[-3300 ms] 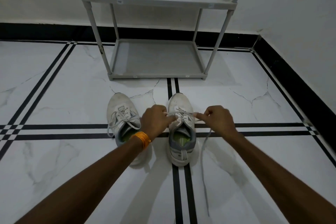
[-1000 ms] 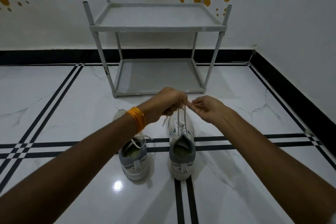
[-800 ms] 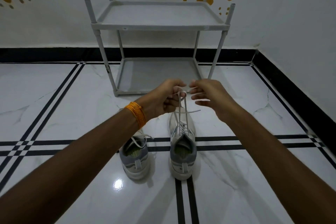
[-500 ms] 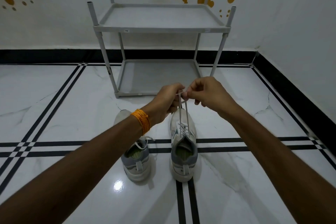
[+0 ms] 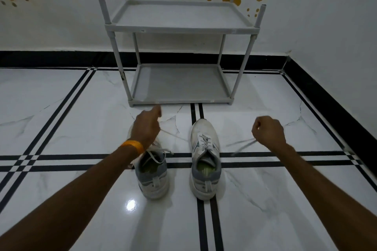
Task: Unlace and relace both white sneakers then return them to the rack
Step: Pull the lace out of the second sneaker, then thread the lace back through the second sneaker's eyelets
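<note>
Two white sneakers stand side by side on the floor, toes toward the rack. The right sneaker (image 5: 205,159) has its lace (image 5: 173,134) drawn out sideways in both directions. My left hand (image 5: 147,126) is closed on the left end, above the toe of the left sneaker (image 5: 152,175), which it partly hides. My right hand (image 5: 267,131) is closed on the right end (image 5: 241,144), well to the right of the shoe; that end is blurred. The left sneaker's lace hangs loose over its opening.
A grey two-shelf rack (image 5: 179,28) stands against the wall just beyond the sneakers, both shelves bare. A black skirting (image 5: 334,108) marks the wall on the right. The floor is glossy white tile with black stripes.
My hands were together above the right sneaker, holding both lace ends upward. They have now swung apart and down, left and right, pulling the lace ends out sideways.
</note>
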`<state>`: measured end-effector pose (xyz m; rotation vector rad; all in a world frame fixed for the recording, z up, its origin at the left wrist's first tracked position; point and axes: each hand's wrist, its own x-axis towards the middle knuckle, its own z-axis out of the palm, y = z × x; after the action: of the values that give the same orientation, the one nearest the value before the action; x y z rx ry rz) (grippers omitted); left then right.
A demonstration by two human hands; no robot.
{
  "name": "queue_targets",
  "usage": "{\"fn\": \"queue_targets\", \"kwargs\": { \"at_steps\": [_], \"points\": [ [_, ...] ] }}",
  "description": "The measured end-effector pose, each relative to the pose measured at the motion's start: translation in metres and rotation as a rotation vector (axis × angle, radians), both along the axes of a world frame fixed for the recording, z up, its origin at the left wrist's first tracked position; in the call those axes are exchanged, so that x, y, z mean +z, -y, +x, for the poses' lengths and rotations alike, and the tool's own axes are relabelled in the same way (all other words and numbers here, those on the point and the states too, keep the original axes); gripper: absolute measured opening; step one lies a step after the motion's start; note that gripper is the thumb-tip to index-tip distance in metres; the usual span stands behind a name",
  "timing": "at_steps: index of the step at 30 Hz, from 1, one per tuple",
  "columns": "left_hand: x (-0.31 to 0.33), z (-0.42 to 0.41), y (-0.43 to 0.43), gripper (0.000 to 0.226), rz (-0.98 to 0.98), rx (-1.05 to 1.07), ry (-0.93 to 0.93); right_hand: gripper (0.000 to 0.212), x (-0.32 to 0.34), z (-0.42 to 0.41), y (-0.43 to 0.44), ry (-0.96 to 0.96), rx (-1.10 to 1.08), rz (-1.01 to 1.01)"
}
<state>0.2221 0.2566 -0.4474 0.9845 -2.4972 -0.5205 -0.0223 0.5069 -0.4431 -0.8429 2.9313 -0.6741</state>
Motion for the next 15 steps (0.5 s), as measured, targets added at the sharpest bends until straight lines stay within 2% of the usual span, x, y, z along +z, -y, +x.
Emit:
{"fn": "queue_targets", "kwargs": {
  "at_steps": [4, 7, 9, 12, 15],
  "points": [
    [-0.042, 0.037, 0.010, 0.011, -0.072, 0.012, 0.197, 0.016, -0.056, -0.006, -0.031, 0.061, -0.050, 0.158],
    [-0.045, 0.030, 0.010, 0.028, -0.134, -0.016, 0.370, 0.013, -0.064, 0.000, -0.027, 0.124, 0.031, 0.336],
    [-0.032, 0.015, 0.006, 0.039, -0.190, -0.025, 0.473, 0.032, -0.057, 0.008, -0.017, 0.164, 0.078, 0.363],
    [-0.016, -0.018, -0.017, 0.036, -0.262, -0.134, 0.362, 0.049, -0.037, 0.031, 0.010, 0.122, 0.160, 0.235],
    [-0.023, -0.038, -0.055, 0.032, 0.017, -0.334, 0.309, 0.036, -0.028, 0.069, 0.039, 0.308, 0.333, 0.114]
  ]
}}
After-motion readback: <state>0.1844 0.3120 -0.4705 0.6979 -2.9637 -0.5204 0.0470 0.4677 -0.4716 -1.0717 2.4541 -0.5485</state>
